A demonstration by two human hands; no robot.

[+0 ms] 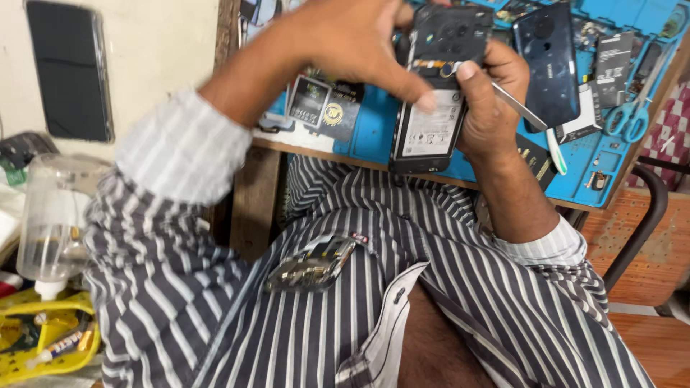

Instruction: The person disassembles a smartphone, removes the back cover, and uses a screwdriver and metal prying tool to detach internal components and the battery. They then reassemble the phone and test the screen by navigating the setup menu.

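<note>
My left hand [345, 39] reaches across from the left, its fingers pressing on the white battery of an opened black phone [431, 93] with its back cover off. My right hand [489, 93] grips the phone's right edge, thumb near a small gold part at the top of the battery, and also holds metal tweezers [521, 108] that stick out to the right. The phone is held upright above the front edge of a blue work mat [596, 154].
A dark phone back cover [550, 61], blue-handled scissors [632, 115], small packages [316, 104] and loose parts lie on the mat. A clear plastic bottle [50, 223] stands at left over a yellow tray [43, 338]. A chair arm [643, 223] is at right.
</note>
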